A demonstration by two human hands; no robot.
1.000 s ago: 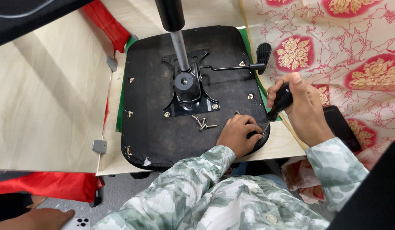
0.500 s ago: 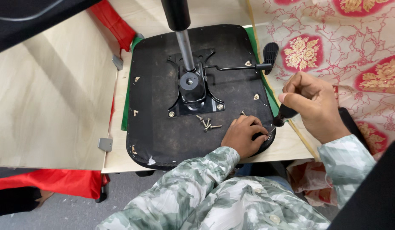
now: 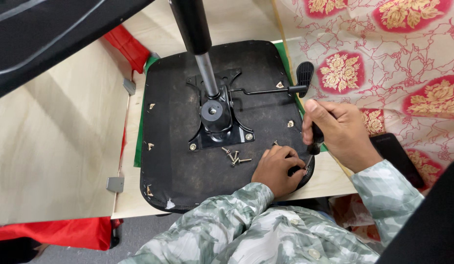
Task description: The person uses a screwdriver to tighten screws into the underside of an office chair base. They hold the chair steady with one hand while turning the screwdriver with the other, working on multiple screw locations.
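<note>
Right hand (image 3: 342,134) clamped around the black handle of a screwdriver (image 3: 315,138), its shaft angled down toward the near right corner of the upturned black seat pan (image 3: 178,161); left hand (image 3: 277,168) closed with pinched fingertips at the tip, apparently steadying a small screw that the fingers hide. For a clean drive, the blade should probably stand square to the screw head with steady downward pressure, the left fingers guiding until the thread bites. Seat underside: matt, slightly dusty fabric-like skin with stitched edge and small metal corner tabs. At its centre a glossy black steel mounting plate (image 3: 218,124) carries a chromed gas cylinder (image 3: 206,73) and a thin lever ending in a black plastic paddle (image 3: 304,73). Loose silvery screws (image 3: 233,156) lie just beside the left hand. Beneath, a pale wood-grain worktop (image 3: 51,146); to the right, a cream cloth with red and gold floral medallions (image 3: 383,54).
</note>
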